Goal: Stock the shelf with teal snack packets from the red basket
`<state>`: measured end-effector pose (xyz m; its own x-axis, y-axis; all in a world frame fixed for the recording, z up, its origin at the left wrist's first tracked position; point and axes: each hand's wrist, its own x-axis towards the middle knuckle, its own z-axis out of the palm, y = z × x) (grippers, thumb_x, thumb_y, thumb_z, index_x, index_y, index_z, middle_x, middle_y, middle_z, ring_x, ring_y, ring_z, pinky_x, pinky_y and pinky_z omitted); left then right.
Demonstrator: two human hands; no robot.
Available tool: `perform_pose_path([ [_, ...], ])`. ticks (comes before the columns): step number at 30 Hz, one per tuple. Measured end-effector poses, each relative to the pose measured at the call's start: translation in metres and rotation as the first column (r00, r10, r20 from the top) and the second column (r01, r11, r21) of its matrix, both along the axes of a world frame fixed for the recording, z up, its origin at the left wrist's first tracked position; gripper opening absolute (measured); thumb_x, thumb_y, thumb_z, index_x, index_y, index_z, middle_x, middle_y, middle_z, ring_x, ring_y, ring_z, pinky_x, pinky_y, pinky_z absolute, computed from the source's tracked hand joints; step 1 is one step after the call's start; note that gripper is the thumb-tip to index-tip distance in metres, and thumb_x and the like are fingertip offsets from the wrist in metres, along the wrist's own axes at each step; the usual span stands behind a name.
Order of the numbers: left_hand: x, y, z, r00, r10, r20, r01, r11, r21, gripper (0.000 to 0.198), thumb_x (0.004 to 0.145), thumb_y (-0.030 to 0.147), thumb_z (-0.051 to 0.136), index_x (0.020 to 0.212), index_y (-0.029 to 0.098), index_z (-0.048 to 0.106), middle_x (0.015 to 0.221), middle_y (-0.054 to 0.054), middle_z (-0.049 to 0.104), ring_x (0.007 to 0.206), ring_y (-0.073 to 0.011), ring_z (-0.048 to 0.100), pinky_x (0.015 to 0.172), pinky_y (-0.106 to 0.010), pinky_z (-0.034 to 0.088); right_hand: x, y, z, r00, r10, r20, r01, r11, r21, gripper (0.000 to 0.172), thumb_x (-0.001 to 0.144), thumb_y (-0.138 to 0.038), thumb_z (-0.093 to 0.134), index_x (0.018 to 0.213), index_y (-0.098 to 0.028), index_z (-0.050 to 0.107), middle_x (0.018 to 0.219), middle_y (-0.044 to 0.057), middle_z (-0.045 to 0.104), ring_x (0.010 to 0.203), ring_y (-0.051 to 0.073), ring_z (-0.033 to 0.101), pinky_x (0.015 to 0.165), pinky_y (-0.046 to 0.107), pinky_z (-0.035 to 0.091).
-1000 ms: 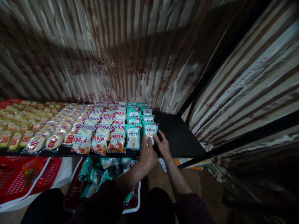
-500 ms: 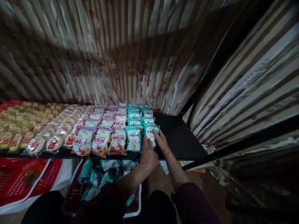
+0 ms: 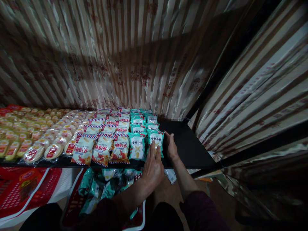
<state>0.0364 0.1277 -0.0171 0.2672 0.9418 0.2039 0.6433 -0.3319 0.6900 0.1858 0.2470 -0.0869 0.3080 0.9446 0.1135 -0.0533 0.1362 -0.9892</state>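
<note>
The teal packet (image 3: 156, 138) lay at the shelf's (image 3: 190, 147) front edge. The left hand (image 3: 154, 165) at its 6 o'clock and the right hand (image 3: 172, 147) at 3 were spread flat against it, apparently squaring it. Further nudging would need light, even pressure.

One sealed teal snack packet (image 3: 156, 140), bearing a white panel with dark characters, lies face up on the black shelf (image 3: 190, 147), near the shelf's front edge and roughly square to that edge.
</note>
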Motion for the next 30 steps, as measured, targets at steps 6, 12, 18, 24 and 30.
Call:
perform_pose_path([
  [6,-0.019,0.008,0.019,0.989,-0.025,-0.146,0.064,0.962,0.266,0.049,0.080,0.007,0.042,0.128,0.011,0.052,0.151,-0.015,0.034,0.143,-0.0289,0.022,0.114,-0.050,0.032,0.011,0.020,-0.001,0.984,0.000,-0.180,-0.015,0.996,-0.084,0.074,0.081,-0.076,0.036,0.124,-0.023,0.061,0.138,0.004,0.054,0.131,0.024,0.046,0.115,0.039,0.030],
  [12,-0.044,0.043,0.033,0.978,0.115,-0.172,-0.036,0.913,0.407,0.040,0.083,0.008,0.042,0.118,0.013,0.061,0.142,-0.013,0.048,0.138,-0.0287,0.032,0.112,-0.049,0.036,0.012,0.038,0.008,0.987,-0.020,-0.158,0.006,0.996,-0.085,0.070,0.080,-0.077,0.038,0.116,-0.024,0.066,0.137,0.004,0.055,0.134,0.024,0.042,0.116,0.040,0.028],
  [18,-0.078,0.121,0.058,0.950,0.133,-0.283,-0.028,0.937,0.347,0.038,0.083,0.007,0.041,0.111,0.013,0.066,0.129,-0.012,0.059,0.130,-0.0261,0.042,0.112,-0.050,0.034,0.015,0.050,0.028,0.994,-0.064,-0.091,0.069,0.996,0.051,0.070,0.079,-0.076,0.041,0.113,-0.020,0.067,0.133,0.009,0.059,0.129,0.025,0.049,0.112,0.042,0.032],
  [24,-0.080,0.182,0.065,0.878,-0.029,-0.478,0.122,0.979,0.165,0.042,0.080,0.007,0.043,0.113,0.020,0.065,0.135,-0.005,0.056,0.137,-0.0298,0.033,0.110,-0.053,0.031,0.019,0.063,0.031,0.999,0.015,-0.033,-0.015,1.000,-0.017,0.069,0.080,-0.076,0.039,0.113,-0.023,0.068,0.130,0.009,0.061,0.126,0.027,0.051,0.110,0.045,0.035],
  [30,-0.067,0.207,0.052,0.787,-0.055,-0.614,0.198,0.966,0.168,0.036,0.080,0.013,0.046,0.110,0.020,0.065,0.128,-0.007,0.061,0.135,-0.0292,0.035,0.113,-0.056,0.021,0.017,0.083,0.018,0.997,0.070,-0.023,-0.073,0.988,-0.138,0.068,0.085,-0.073,0.034,0.121,-0.024,0.064,0.136,0.008,0.056,0.131,0.027,0.046,0.113,0.046,0.031],
])
